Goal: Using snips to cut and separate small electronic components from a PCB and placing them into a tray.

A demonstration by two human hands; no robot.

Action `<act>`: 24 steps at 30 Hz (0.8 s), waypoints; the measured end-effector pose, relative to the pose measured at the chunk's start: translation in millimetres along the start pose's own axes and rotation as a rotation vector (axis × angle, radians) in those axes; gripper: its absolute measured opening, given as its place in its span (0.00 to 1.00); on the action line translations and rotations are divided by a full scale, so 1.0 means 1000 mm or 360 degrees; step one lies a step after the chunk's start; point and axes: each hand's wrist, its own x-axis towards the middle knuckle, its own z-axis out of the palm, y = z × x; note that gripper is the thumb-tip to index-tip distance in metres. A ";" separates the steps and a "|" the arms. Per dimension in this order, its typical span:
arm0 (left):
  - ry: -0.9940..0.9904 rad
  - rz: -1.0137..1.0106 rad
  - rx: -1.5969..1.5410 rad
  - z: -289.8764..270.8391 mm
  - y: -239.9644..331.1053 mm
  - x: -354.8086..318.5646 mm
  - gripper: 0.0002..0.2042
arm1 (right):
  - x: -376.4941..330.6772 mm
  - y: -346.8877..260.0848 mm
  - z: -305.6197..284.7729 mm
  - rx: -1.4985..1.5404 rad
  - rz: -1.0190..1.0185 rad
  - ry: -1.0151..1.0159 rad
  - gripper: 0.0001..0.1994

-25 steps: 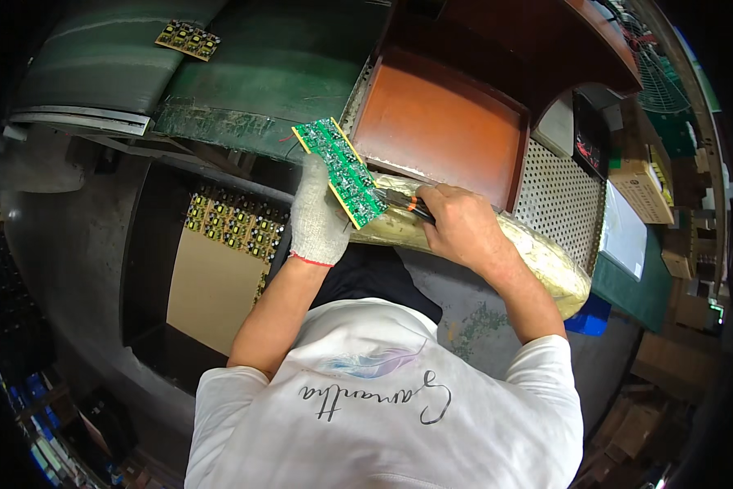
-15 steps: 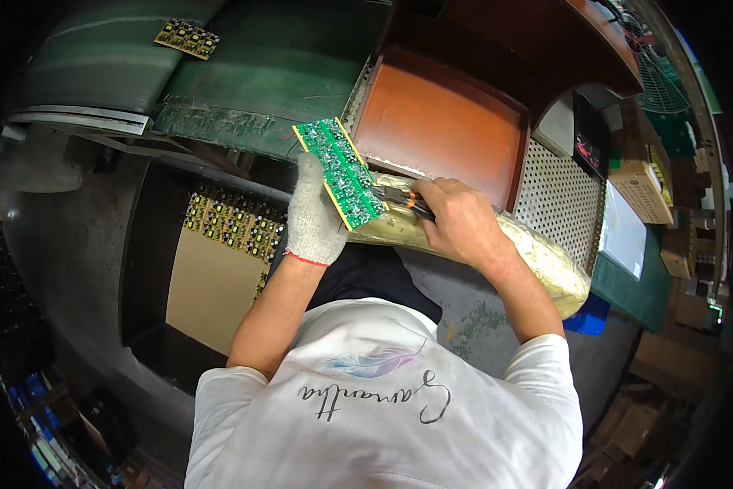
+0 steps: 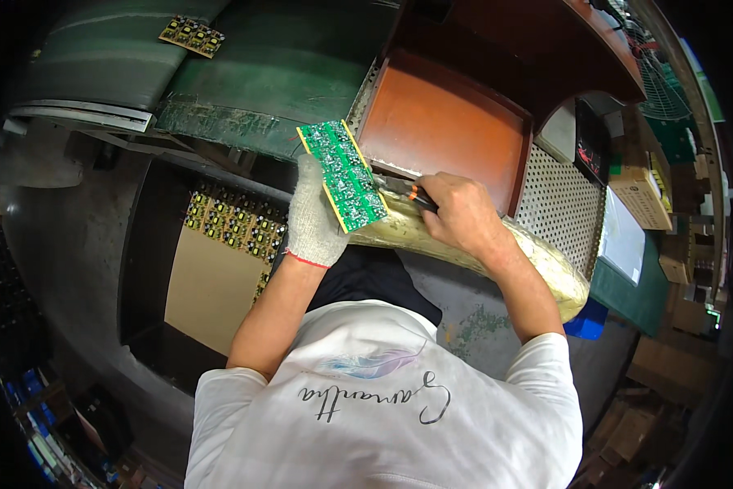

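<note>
My left hand (image 3: 313, 213), in a whitish knit glove with a red cuff edge, grips a green circuit board (image 3: 340, 178). The board is tilted, with its solder side facing up and yellowish strips along its long edges. My bare right hand (image 3: 462, 213) is closed around cutting pliers (image 3: 415, 194) with black and orange handles. Their jaws are at the board's right edge; whether they touch it I cannot tell. Below both hands runs a padded roll (image 3: 480, 246) wrapped in yellowish film.
An orange-brown tray (image 3: 444, 122) lies beyond my right hand, beside a perforated metal plate (image 3: 562, 191). At the left, a black bin (image 3: 150, 269) holds cardboard (image 3: 211, 285) and rows of circuit boards (image 3: 232, 224). Another board (image 3: 191, 37) rests on the green belt (image 3: 260, 73).
The pliers' jaws have moved slightly up along the board's right edge, and my right hand has turned a little. The board has shifted only slightly in my left hand.
</note>
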 end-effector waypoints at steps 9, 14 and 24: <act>0.0052 -0.0027 -0.0020 -0.001 -0.001 -0.001 0.35 | 0.018 -0.005 -0.001 -0.0089 0.0013 -0.0015 0.18; 0.0034 -0.0037 0.0032 -0.009 -0.001 0.001 0.35 | 0.019 -0.005 -0.005 -0.0137 0.0034 -0.0099 0.18; 0.0118 -0.0014 0.0134 -0.005 -0.006 -0.004 0.34 | 0.016 -0.012 0.001 -0.0141 0.0034 0.0057 0.10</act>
